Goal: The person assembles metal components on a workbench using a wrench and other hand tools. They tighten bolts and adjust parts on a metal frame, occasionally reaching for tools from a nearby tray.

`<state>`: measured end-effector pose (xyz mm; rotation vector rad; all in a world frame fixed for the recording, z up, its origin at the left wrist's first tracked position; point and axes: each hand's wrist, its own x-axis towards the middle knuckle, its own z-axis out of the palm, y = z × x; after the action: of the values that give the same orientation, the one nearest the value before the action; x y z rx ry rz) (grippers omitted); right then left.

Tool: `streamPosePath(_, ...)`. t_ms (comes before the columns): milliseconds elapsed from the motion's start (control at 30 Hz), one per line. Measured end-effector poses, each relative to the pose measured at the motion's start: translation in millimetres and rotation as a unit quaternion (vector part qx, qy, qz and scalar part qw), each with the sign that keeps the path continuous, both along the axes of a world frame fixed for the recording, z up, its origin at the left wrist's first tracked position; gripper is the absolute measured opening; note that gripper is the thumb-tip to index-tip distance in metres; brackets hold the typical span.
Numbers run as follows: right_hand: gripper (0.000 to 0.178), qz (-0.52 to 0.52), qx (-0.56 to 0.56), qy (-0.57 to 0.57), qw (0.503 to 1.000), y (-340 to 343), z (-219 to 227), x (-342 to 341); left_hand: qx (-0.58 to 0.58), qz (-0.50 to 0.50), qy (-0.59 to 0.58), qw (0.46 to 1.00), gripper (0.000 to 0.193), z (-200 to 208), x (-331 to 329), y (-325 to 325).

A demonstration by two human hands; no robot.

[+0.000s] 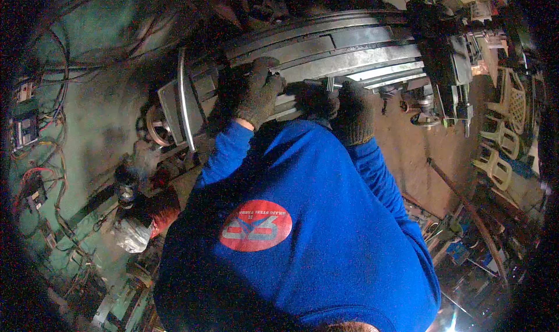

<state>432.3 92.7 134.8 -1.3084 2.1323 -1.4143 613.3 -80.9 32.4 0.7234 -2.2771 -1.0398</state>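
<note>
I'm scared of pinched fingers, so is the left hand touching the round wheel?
Apart. The head view shows a grey panel and a bright curved strip between the gloved left hand and the round wheel.

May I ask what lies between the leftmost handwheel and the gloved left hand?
A grey panel and a bright curved metal strip, in the head view.

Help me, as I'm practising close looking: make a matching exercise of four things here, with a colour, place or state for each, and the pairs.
Things:
1. Shirt
2. Chairs
3. Wheel
4. Right hand

Descriptions:
a. Round, left of both hands
b. Blue, in the lower middle
c. In a dark glove
d. Pale, toward the right edge

Pairs: 1-b, 2-d, 3-a, 4-c
</note>
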Motion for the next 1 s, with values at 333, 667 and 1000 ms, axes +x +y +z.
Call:
streamPosePath(333, 0.024, 0.006, 0.051, 0.035, 0.998, 0, 10, -5, -0.14, 0.083, -0.126, 0.979, 0.033, -3, -12, -52)
streamPosePath(667, 0.028, 0.011, 0.046, 0.058, 0.997, 6, -1, -15, -0.097, 0.134, -0.179, 0.97, 0.038, 17, 0, -53)
streamPosePath(1000, 0.031, -0.013, 0.037, 0.058, 0.998, 10, 4, -12, 0.173, 0.062, 0.049, 0.982, 0.046, 125, 19, 7)
